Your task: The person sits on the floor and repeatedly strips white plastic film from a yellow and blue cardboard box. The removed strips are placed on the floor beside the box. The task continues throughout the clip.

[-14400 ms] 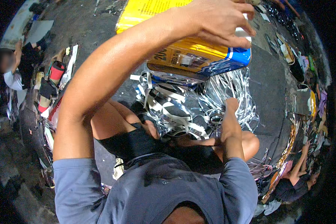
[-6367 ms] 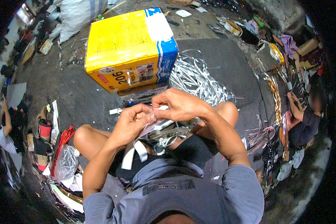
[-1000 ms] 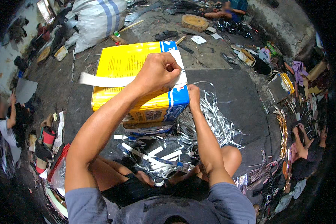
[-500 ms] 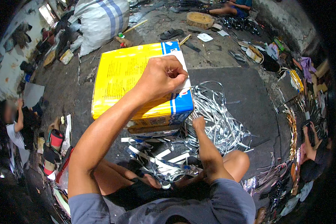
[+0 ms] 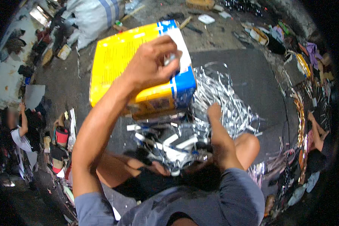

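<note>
A yellow and blue box [image 5: 116, 67] with a white panel on its right side stands in front of me. Above its right part is my left hand [image 5: 152, 62], fingers curled in toward the thumb; whatever they pinch is too small or blurred to make out. A tangled heap of shiny silver strips [image 5: 239, 105] lies on the dark mat to the right of the box. At the heap's near left side, my right hand [image 5: 214, 112] is closed on silver strips, its fingers smeared by motion. White and silver strips [image 5: 177, 145] lie between my legs.
A large white sack [image 5: 92, 22] with blue stripes stands at the far left. Red and black containers [image 5: 61, 135] sit on the left. Scraps and gold strips [image 5: 299, 120] line the right side. A person [image 5: 22, 130] sits at the left, and another person's leg [image 5: 318, 130] shows at the right.
The view has tilted, so the box and heap sit higher in the picture. My right hand has moved right, away from the box's corner. My left hand stays over the box, its fingers slightly looser.
</note>
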`<state>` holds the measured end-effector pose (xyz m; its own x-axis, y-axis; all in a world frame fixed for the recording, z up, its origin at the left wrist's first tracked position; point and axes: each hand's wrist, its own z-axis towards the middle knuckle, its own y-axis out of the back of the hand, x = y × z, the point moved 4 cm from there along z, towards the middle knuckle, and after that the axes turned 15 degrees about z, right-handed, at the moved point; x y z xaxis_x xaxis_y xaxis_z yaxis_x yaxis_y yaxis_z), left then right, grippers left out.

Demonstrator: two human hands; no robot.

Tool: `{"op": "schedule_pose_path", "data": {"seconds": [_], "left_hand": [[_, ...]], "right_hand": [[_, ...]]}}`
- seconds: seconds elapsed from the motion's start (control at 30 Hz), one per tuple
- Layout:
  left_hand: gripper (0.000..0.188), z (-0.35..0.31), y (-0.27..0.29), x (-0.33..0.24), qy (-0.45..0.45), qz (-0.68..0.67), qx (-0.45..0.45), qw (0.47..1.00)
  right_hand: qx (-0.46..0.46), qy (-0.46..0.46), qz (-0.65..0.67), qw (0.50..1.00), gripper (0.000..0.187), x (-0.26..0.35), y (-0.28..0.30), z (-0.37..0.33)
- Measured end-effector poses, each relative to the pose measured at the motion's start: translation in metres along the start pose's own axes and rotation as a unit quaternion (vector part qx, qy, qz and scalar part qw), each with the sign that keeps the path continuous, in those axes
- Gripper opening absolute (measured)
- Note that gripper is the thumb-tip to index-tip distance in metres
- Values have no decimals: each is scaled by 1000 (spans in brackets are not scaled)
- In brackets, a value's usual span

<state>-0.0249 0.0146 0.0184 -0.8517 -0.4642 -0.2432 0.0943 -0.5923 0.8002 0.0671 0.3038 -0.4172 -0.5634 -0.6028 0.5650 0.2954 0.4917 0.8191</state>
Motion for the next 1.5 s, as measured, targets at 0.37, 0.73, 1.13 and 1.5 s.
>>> {"op": "schedule_pose_path", "data": {"seconds": [0.37, 0.73, 1.13, 1.5], "left_hand": [[52, -43, -18, -130, 87, -137, -111, 980], [34, -202, -7, -101, 328, -384, 218, 835], [30, -286, 17, -87, 504, -365, 130, 772], [37, -272, -189, -69, 591, -539, 119, 588]], "right_hand": [[58, 374, 372, 848, 12, 245, 321, -141], [-164, 357, 258, 883, 26, 182, 371, -45], [-183, 230, 104, 950, 39, 113, 348, 71], [-367, 116, 43, 922, 61, 96, 398, 114]]}}
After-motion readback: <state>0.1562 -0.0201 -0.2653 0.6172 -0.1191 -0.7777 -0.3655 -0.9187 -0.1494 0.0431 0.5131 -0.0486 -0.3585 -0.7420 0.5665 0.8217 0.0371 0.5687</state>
